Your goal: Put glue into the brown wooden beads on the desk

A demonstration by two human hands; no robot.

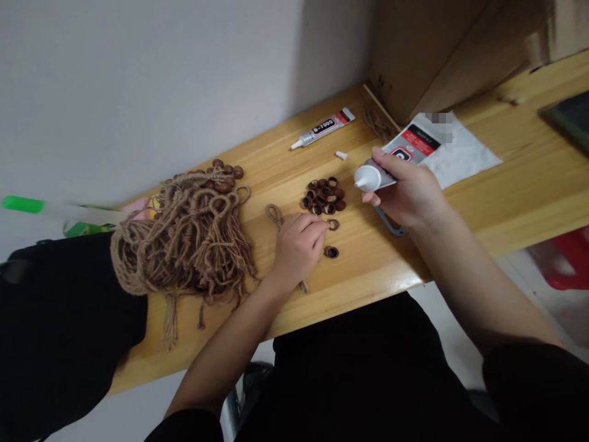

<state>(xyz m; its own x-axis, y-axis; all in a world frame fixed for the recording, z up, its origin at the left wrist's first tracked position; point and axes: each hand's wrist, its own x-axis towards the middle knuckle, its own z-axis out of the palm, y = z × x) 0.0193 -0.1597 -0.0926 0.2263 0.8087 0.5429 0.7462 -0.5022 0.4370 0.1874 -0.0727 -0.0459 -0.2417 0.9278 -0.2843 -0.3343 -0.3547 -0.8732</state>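
At the left hand (300, 244): thumb and fingertips drawn together at the rim of a hollow brown nutshell (334, 224); cannot tell if pinching shell wall, cord end or both.
Under the left palm: looped twine cord (275, 215), eye out beyond the far-left side of the hand, tail out on the near side, long axis slanting roughly across the reach.
At the right hand (409, 190): closed around a glue tube (378, 176), thumb on top, fingers beneath; held up off the wood.
Glue nozzle to nutshell: tip aimed left and a little nearward, uncapped; shell lying left and nearer the body from it, apart, with the left hand much the nearer.
Just beside the shell: a second nutshell (331, 252) nearward, mouth up; a nutshell cluster (324, 195) close on the far side.
Past the cluster: loose white cap (341, 155), then the B-7000 tube (323, 127), lying slantwise, nozzle leftward.
Left side: heaped knotted twine (184, 239), close to the left forearm, limiting room that way.
Right side: white plastic bag (464, 156) behind the right hand.
Wooden tabletop (285, 166): narrow; near edge under both forearms, most open room between shells and that edge.
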